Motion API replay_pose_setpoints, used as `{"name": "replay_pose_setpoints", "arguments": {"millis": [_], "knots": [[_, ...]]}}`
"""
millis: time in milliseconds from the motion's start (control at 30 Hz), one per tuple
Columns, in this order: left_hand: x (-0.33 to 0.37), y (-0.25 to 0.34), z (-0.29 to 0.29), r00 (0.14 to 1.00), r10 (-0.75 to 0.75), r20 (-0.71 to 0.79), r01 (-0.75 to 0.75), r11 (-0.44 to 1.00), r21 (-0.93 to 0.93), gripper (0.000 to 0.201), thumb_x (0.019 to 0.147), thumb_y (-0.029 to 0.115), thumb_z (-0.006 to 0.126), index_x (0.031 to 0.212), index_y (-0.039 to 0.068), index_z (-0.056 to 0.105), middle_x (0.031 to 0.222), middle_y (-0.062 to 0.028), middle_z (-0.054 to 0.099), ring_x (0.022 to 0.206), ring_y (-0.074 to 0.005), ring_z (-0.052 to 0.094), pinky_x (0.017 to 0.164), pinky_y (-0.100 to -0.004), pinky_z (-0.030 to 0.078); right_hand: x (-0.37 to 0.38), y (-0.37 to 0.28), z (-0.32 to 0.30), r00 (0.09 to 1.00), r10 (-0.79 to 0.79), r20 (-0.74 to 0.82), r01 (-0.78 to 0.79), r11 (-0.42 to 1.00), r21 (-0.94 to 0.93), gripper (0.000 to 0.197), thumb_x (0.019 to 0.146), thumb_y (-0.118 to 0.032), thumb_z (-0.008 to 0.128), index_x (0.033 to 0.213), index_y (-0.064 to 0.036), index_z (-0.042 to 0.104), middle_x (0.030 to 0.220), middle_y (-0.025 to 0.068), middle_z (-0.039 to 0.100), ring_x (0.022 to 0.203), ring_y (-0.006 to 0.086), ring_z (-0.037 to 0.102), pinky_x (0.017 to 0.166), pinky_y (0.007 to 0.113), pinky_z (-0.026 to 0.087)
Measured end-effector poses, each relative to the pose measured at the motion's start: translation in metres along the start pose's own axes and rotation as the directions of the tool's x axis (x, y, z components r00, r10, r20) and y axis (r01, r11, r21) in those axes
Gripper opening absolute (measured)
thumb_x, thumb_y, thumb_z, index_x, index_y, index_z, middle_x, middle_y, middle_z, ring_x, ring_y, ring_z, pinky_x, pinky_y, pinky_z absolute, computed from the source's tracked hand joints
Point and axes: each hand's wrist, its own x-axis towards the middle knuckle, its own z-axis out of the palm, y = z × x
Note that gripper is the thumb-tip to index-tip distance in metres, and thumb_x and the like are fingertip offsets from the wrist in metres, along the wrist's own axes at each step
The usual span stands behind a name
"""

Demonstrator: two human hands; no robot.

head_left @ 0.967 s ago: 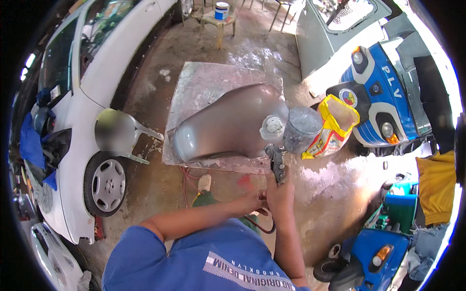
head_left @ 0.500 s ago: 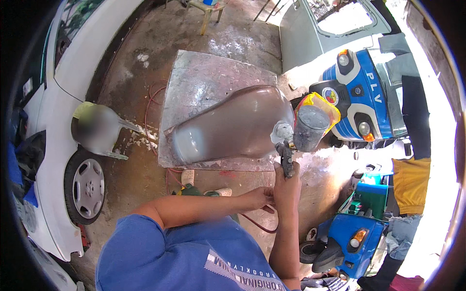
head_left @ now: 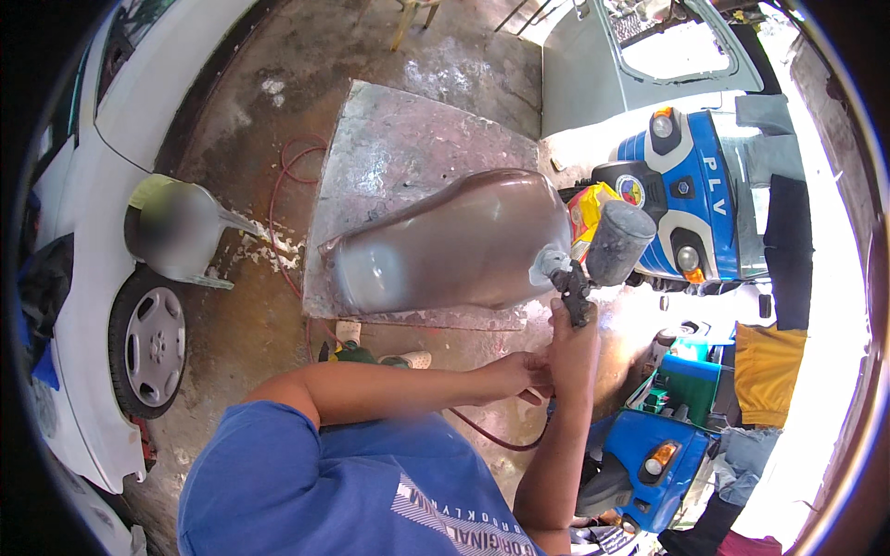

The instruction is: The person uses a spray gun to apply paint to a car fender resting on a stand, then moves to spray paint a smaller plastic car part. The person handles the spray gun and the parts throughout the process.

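Observation:
My right hand is wrapped around the grip of a spray gun, which carries a dark grey paint cup. The gun's nozzle is close to the right end of a glossy brown, curved body panel with a pale patch at its left end. That panel lies on a worn pinkish-grey board. My left hand has its fingers curled in beside my right wrist; what they hold, if anything, is hidden. A dark red hose runs below my left forearm toward my right arm.
A white car stands along the left, with a stool beside its wheel. On the right are blue vehicles and hanging clothes. A red hose lies on the floor left of the board. A grey door panel stands behind.
Both my hands and the spray gun have shifted a little to the right and the cup has tilted. The view has moved slightly. The brown panel stays on the board.

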Motion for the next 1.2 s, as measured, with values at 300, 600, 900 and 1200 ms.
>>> {"name": "replay_pose_setpoints", "arguments": {"millis": [300, 600, 900, 1200], "knots": [[0.036, 0.035, 0.013, 0.992, 0.121, -0.039, -0.126, 0.979, -0.16, 0.019, 0.099, 0.028, 0.058, 0.104, 0.01, 0.062, 0.093, -0.0002, 0.063, 0.087, -0.0126, 0.063, 0.084, -0.0339, 0.054, 0.068, -0.035, -0.034, 0.969, 0.151, 0.193, -0.179, 0.974, 0.139, 0.042, 0.095, -0.033, 0.058, 0.12, 0.0005, 0.054, 0.082, 0.0119, 0.064, 0.049, 0.0181, 0.057, 0.044, 0.03, 0.047], [0.064, 0.056, 0.016, 0.989, 0.123, -0.079, -0.14, 0.954, -0.266, 0.013, 0.1, 0.024, 0.055, 0.094, 0.014, 0.059, 0.086, 0.0015, 0.062, 0.081, -0.0118, 0.062, 0.083, -0.0331, 0.053, 0.111, -0.031, -0.031, 0.943, 0.205, 0.264, -0.212, 0.977, -0.003, 0.042, 0.093, -0.036, 0.059, 0.116, -0.0007, 0.06, 0.08, 0.011, 0.061, 0.057, 0.0204, 0.06, 0.049, 0.033, 0.05], [0.036, 0.046, 0.019, 0.996, 0.076, -0.054, -0.088, 0.958, -0.271, 0.015, 0.099, 0.027, 0.059, 0.102, 0.013, 0.062, 0.093, 0.001, 0.066, 0.086, -0.0115, 0.064, 0.082, -0.0323, 0.053, 0.07, -0.056, -0.032, 0.931, 0.117, 0.345, -0.126, 0.992, 0.003, 0.032, 0.097, -0.033, 0.055, 0.118, -0.0084, 0.057, 0.072, 0.004, 0.058, 0.043, 0.012, 0.051, 0.038, 0.027, 0.042], [0.038, 0.042, 0.021, 0.994, 0.107, -0.028, -0.11, 0.969, -0.219, 0.018, 0.096, 0.03, 0.064, 0.102, 0.014, 0.062, 0.093, 0.0014, 0.065, 0.088, -0.0107, 0.064, 0.083, -0.0319, 0.052, 0.062, -0.047, -0.037, 0.97, 0.102, 0.223, -0.116, 0.992, 0.053, 0.036, 0.096, -0.03, 0.058, 0.12, -0.0033, 0.053, 0.076, 0.0079, 0.059, 0.047, 0.0153, 0.055, 0.042, 0.03, 0.045]]}}
